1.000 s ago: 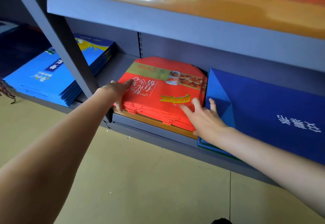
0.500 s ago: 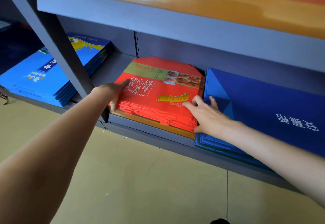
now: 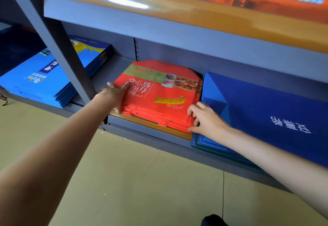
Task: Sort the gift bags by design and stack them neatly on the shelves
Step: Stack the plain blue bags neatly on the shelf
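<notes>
Gift bags, red stack (image 3: 159, 101), lie flat on the lower shelf (image 3: 147, 129), btwn light-blue stack (image 3: 44, 83) and dark-blue stack (image 3: 266, 112). I judge the step as squaring up the red pile. My left hand (image 3: 115, 94) lies flat w/ straight fingers against its left edge; my right hand (image 3: 204, 117) has fingers curled onto the front-right corner. Long axis runs roughly left-right along the shelf; print reads upside-down to me, tops pointing to the shelf back. Next: press both sides inward, w/o nudging the dark-blue stack.
</notes>
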A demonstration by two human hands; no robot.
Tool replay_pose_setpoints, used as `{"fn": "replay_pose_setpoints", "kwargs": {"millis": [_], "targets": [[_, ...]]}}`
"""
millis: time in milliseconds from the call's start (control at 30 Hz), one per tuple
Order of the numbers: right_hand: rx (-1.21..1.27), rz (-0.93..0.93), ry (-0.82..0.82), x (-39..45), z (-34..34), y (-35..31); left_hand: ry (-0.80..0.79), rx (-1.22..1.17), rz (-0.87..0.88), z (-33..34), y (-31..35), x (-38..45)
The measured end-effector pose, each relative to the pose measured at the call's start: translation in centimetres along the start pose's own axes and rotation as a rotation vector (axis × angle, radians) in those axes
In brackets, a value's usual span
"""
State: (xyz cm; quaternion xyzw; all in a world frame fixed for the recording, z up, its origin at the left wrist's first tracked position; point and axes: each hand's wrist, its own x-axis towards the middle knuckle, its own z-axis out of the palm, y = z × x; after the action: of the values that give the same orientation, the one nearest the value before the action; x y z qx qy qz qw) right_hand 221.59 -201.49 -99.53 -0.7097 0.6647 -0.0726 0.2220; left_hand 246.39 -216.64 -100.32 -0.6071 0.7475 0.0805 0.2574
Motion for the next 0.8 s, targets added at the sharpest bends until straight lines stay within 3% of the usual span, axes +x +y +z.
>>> {"fn": "replay_pose_setpoints", "kwargs": {"millis": [200,367,800], "targets": [[0.066,-0.085,0.054,-0.2,0.5,0.9,0.055,0.036,0.036,0.0,0.4,-0.4],[0.193,-0.053,0.098,0.0,0.3,1.4,0.094,0.031,0.057,0.9,0.6,-0.6],[0.191,-0.067,0.078,0.1,0.1,1.9,0.167,0.01,0.105,2.3,1.1,-0.3]]}}
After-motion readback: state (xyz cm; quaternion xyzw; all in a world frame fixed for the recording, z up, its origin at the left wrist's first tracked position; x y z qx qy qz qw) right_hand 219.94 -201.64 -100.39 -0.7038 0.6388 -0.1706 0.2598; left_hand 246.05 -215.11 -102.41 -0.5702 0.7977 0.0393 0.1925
